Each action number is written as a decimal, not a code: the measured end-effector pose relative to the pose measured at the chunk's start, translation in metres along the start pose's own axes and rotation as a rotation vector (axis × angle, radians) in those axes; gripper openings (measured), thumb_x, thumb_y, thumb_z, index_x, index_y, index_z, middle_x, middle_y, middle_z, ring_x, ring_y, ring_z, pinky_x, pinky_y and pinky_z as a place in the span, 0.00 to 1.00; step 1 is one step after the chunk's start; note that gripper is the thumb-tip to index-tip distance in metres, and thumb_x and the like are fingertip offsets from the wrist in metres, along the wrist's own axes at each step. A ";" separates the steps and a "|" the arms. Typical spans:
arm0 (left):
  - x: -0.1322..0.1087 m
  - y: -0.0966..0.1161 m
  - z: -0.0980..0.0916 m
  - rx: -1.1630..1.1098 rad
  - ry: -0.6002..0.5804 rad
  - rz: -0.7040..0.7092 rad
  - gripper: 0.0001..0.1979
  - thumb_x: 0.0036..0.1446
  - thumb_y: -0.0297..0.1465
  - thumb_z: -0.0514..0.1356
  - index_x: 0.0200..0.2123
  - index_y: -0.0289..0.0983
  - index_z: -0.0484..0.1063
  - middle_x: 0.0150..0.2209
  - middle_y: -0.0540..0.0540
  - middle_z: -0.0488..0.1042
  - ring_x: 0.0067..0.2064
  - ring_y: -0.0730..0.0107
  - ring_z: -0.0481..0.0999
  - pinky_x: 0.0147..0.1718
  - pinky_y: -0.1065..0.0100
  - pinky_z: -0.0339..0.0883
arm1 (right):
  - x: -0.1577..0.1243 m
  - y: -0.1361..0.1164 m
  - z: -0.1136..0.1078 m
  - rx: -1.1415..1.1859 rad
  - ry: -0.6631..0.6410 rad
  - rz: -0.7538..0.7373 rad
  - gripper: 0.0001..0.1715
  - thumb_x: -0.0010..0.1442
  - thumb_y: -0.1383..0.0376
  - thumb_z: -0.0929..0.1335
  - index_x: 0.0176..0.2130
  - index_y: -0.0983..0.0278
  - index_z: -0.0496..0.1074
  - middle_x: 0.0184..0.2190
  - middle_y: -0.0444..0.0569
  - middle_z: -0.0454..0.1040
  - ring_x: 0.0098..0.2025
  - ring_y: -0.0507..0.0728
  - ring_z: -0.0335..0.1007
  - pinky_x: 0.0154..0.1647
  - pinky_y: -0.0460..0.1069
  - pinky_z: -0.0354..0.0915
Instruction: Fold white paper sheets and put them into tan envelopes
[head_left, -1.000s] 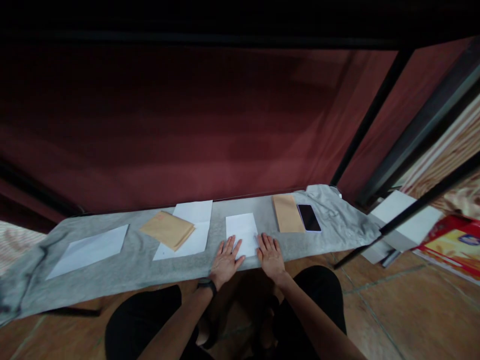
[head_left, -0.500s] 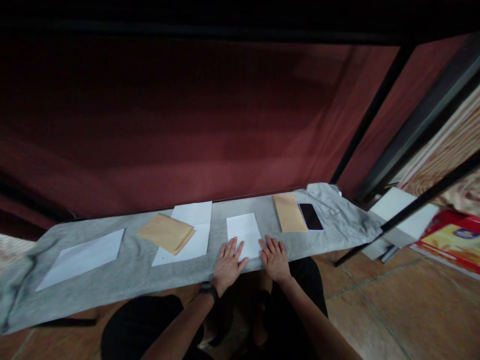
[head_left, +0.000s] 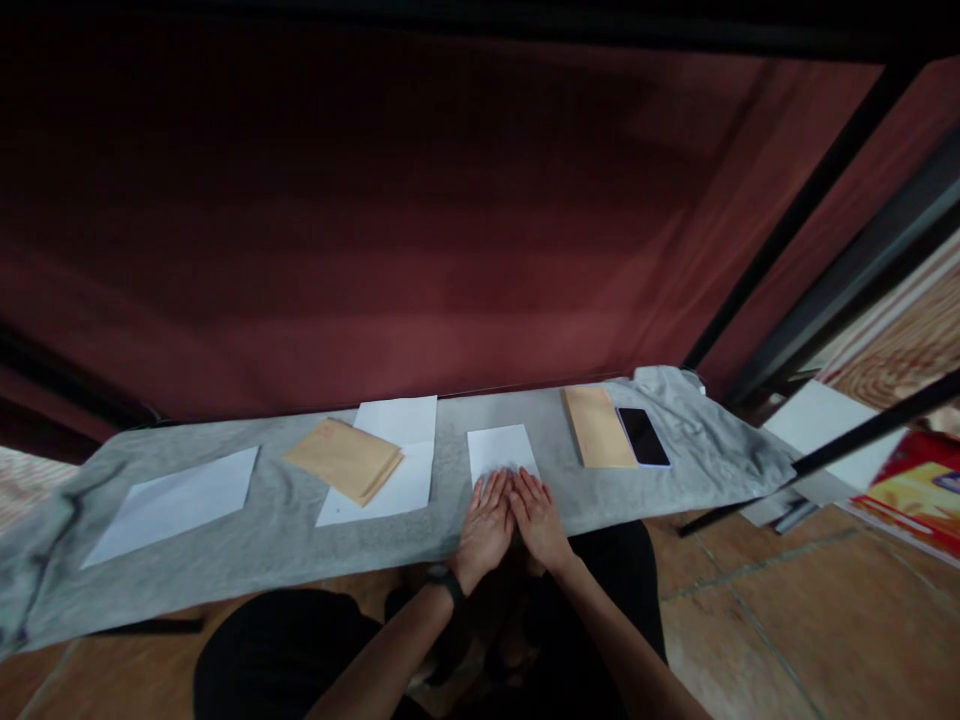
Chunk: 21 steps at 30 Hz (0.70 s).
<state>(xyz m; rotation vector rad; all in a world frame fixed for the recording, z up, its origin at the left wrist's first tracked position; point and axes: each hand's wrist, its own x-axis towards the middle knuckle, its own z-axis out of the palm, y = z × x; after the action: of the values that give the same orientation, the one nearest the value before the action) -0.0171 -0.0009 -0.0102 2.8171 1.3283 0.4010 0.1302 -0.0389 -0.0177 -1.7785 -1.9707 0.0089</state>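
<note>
A folded sheet of white paper lies on the grey cloth in front of me. My left hand rests flat on its near part, fingers stretched out. Right beside it, my right hand also lies flat on the paper, the two hands touching at the fingers. Both hands cover the paper's near edge. To the right lies a brown envelope, with a phone against its side. On the left, several brown envelopes are stacked over a creased white sheet.
Another white sheet lies at the far left of the narrow cloth-covered table. A dark red panel rises behind it. Black metal bars frame the right side. A red and yellow box is on the floor at right.
My hands have slid together from opposite sides of the paper to its middle. The view has shifted slightly; the envelopes, phone and other sheets stay in place.
</note>
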 end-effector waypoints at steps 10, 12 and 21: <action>-0.016 -0.022 0.014 -0.005 0.067 -0.085 0.32 0.71 0.37 0.46 0.73 0.31 0.46 0.71 0.35 0.57 0.73 0.56 0.54 0.70 0.49 0.52 | -0.011 0.017 0.002 -0.182 0.032 0.035 0.32 0.75 0.56 0.57 0.71 0.66 0.58 0.69 0.55 0.61 0.70 0.63 0.59 0.71 0.60 0.50; -0.013 -0.027 0.012 -0.001 0.078 -0.117 0.32 0.71 0.38 0.46 0.73 0.31 0.47 0.71 0.34 0.56 0.73 0.54 0.54 0.70 0.48 0.51 | -0.012 0.021 0.002 -0.184 0.043 0.023 0.32 0.75 0.56 0.57 0.70 0.67 0.58 0.69 0.56 0.62 0.69 0.63 0.59 0.71 0.61 0.50; 0.075 -0.002 0.019 -0.076 -0.080 0.061 0.29 0.73 0.38 0.41 0.70 0.32 0.56 0.72 0.38 0.57 0.73 0.58 0.54 0.70 0.52 0.51 | -0.011 0.020 0.003 -0.206 0.049 0.023 0.29 0.74 0.58 0.58 0.67 0.69 0.64 0.67 0.59 0.66 0.68 0.64 0.61 0.72 0.62 0.49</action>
<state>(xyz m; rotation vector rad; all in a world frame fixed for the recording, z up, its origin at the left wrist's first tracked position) 0.0315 0.0598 -0.0116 2.7851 1.1898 0.3288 0.1477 -0.0452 -0.0304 -1.9091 -1.9766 -0.2359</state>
